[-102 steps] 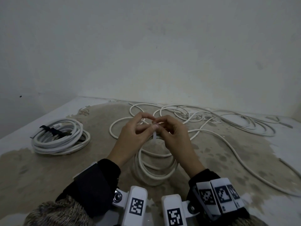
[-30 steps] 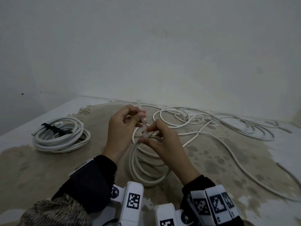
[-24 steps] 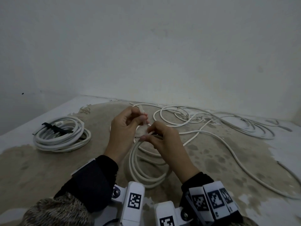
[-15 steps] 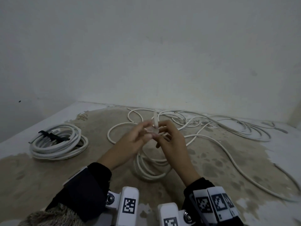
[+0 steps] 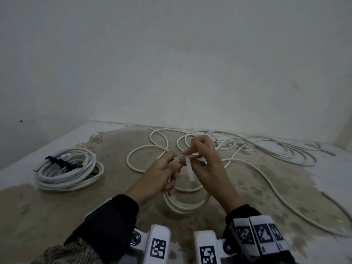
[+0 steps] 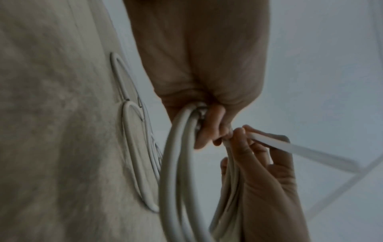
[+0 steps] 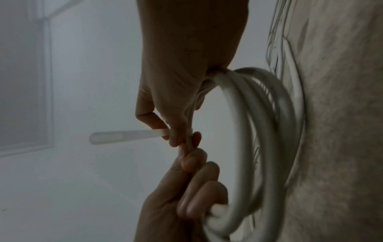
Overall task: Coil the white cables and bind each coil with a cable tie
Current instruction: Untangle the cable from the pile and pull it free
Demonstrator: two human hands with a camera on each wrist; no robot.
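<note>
Above the stained tabletop I hold up a small white cable coil (image 5: 187,203) with both hands. My left hand (image 5: 175,162) has its fingers curled round the coil's strands (image 6: 176,155) at the top. My right hand (image 5: 190,153) pinches the translucent white cable tie (image 5: 190,171) where it wraps the bundle. The tie's tail (image 7: 124,135) sticks out free, hanging down toward me in the head view. In the right wrist view the left hand (image 7: 192,185) grips the coil (image 7: 259,147) just below my right fingertips (image 7: 176,137). The tie's head is hidden by fingers.
A finished white coil (image 5: 68,170) bound with a black tie (image 5: 61,162) lies at the left of the table. Loose white cable (image 5: 266,155) sprawls in loops across the back and right, one strand running to the right edge. A plain wall stands close behind.
The tie's tail, which stood upright between my hands half a second ago, now hangs downward. My left hand has moved from the tail to gripping the coil strands.
</note>
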